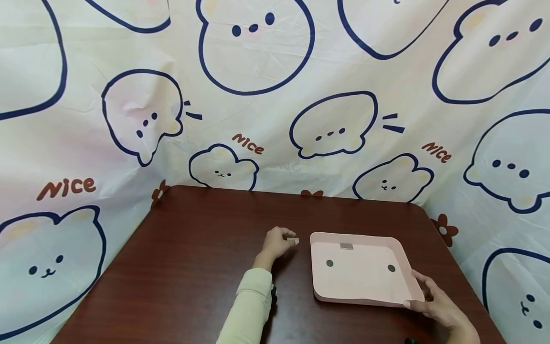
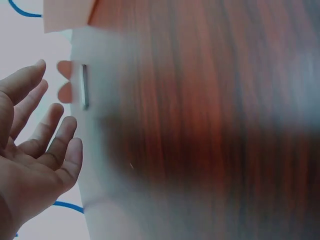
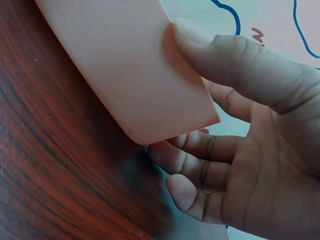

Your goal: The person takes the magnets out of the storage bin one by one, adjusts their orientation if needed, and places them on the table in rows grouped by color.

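My left hand (image 1: 277, 243) is left of the tray, thumb and fingers spread apart. A small silvery bar (image 2: 84, 87) lies on the table by its fingertips; in the head view it shows between thumb and fingers. In the left wrist view the fingers stand clear of it. My right hand (image 1: 438, 303) grips the near right corner of a shallow pink tray (image 1: 365, 286), thumb (image 3: 192, 37) on the rim and fingers low against the outer wall. Inside the tray are two dark round discs, one left (image 1: 329, 263) and one right (image 1: 391, 268), and a small silvery rectangle (image 1: 346, 246) near the back wall.
The dark brown wooden table (image 1: 172, 267) has rounded far corners. A pale cloth (image 1: 275, 114) with bear faces and the word Nice hangs behind it and down both sides. A dark object (image 1: 411, 340) shows at the bottom edge near the right wrist.
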Demonstrator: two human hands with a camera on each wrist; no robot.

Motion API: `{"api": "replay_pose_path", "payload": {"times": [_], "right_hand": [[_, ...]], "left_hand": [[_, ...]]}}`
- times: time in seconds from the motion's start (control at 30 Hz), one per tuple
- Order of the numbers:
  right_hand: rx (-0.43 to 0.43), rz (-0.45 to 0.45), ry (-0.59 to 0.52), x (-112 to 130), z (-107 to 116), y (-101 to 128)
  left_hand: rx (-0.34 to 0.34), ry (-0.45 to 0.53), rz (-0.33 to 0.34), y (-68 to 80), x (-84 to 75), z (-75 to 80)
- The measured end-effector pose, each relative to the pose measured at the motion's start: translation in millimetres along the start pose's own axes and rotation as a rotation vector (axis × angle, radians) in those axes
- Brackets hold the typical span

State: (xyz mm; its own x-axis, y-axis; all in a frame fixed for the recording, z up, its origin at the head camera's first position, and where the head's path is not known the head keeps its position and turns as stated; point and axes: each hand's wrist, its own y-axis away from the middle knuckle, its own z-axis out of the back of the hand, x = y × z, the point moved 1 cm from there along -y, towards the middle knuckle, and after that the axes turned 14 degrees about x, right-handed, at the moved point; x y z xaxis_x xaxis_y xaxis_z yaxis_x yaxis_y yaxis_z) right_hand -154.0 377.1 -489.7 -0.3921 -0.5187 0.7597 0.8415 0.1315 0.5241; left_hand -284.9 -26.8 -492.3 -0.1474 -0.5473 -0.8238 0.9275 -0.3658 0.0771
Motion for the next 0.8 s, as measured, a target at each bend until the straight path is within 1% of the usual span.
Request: {"api": "replay_pose_path", "payload": {"times": [0.1,0.17,0.4,0.53,0.67,0.8], "right_hand": [[-0.008,0.001,0.013,0,0,1],[-0.009,0.004,0.020,1,0,1],[-0.010,0.016,0.000,0,-2,0],[-0.016,0.023,0.009,0,-2,0],[-0.007,0.011,0.003,0,-2,-1],[0.000,0.006,0.003,-1,-1,-2]], "left_hand": [[0.004,0.044,-0.027,2.5,-7.0,-3.2],[0.010,0.056,-0.045,3.6,-12.2,-6.0],[-0.001,0.017,-0.077,4.8,-25.1,-14.3],[0.007,0.040,-0.112,7.1,-35.7,-15.7],[0.024,0.079,-0.120,8.9,-44.0,-17.4],[0.036,0.090,-0.116,8.9,-51.0,-20.3]]}}
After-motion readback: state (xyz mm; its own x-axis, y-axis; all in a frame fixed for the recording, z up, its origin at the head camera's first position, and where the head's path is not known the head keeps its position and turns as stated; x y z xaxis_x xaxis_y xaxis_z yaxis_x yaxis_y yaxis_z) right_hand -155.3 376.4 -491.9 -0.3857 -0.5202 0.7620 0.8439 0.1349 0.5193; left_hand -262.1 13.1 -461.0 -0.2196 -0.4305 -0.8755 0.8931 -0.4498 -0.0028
